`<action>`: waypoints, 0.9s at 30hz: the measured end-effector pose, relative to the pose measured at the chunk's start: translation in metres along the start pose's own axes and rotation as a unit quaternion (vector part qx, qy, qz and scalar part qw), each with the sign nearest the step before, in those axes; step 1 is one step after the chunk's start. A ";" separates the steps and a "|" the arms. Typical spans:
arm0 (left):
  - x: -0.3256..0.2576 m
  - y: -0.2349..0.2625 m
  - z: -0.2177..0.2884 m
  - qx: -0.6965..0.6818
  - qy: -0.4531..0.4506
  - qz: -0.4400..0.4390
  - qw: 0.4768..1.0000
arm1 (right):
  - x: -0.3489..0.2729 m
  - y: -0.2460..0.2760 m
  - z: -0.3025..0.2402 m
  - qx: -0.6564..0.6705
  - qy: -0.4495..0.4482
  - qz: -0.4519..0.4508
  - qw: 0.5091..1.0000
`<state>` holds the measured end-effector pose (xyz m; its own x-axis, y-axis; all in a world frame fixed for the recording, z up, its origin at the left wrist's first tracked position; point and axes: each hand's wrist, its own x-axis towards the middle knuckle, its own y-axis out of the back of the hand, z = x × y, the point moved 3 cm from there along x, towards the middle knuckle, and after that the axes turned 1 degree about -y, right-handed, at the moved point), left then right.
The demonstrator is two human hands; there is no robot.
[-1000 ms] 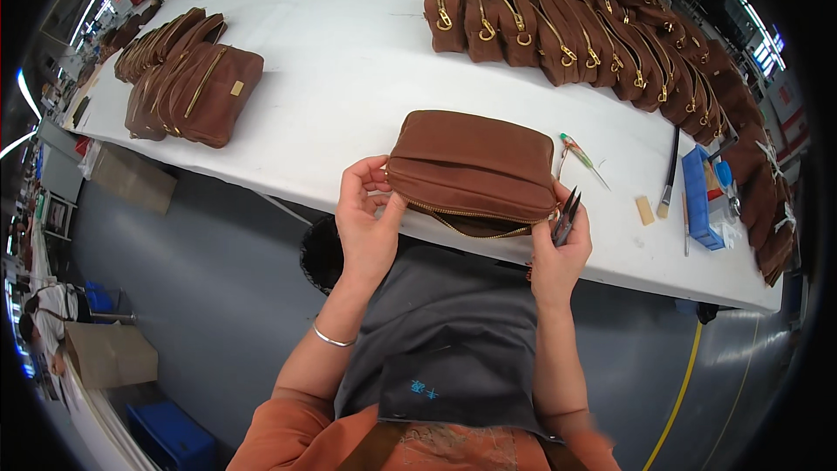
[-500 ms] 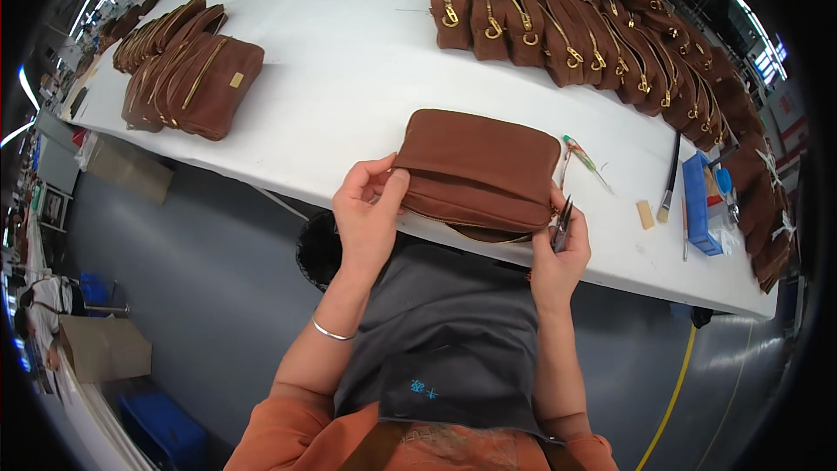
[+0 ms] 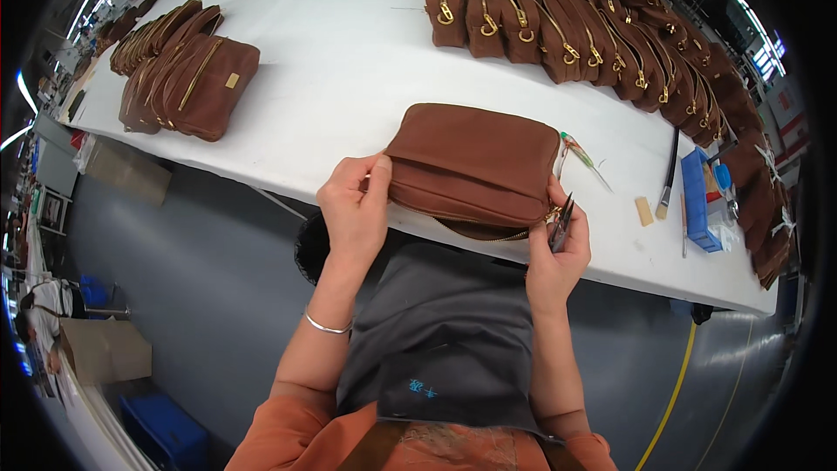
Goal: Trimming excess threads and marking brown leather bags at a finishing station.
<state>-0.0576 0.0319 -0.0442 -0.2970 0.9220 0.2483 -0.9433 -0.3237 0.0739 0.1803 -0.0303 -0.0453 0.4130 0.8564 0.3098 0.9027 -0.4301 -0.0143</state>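
Observation:
A brown zippered bag lies at the table's near edge, its slit pocket facing up and its zipper side toward me, partly unzipped. My left hand pinches the bag's left edge beside the pocket slit between thumb and fingers. At the bag's right corner, near the zipper end, my right hand is closed on the bag. Small dark thread snips are also tucked in that hand, their points up. The fingertips under the bag are hidden.
Brown bags stand in a stack at the left; rows of similar bags fill the far right. Right of my bag lie a green-tipped tool, a tan block, a brush and a blue tray on the white table.
My left hand has slid slightly left and up along the bag's edge. The bag has shifted a little left, its pocket slit now flatter. My right hand keeps its grip.

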 end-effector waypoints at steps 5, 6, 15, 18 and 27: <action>-0.002 0.006 0.009 -0.068 0.061 0.030 0.995 | 0.012 0.002 0.001 0.006 0.035 0.031 0.999; -0.007 0.005 0.014 -0.020 -0.001 0.029 0.999 | 0.013 0.005 -0.002 0.002 0.036 0.039 0.999; -0.068 -0.066 0.056 0.180 -0.349 -0.174 0.903 | 0.018 -0.003 -0.034 -0.046 0.019 0.035 0.998; -0.063 -0.079 0.051 0.190 -0.334 -0.204 0.900 | 0.009 -0.017 -0.046 -0.045 0.038 -0.011 0.998; -0.014 -0.035 0.086 -0.070 -0.186 -0.040 0.979 | 0.030 0.032 -0.027 -0.137 0.103 0.055 0.984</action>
<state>-0.0081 0.0124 0.0326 -0.1718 0.7937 0.5835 -0.9801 -0.1974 -0.0200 0.2185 -0.0258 -0.0108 0.4481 0.7367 0.5065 0.7755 -0.6022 0.1897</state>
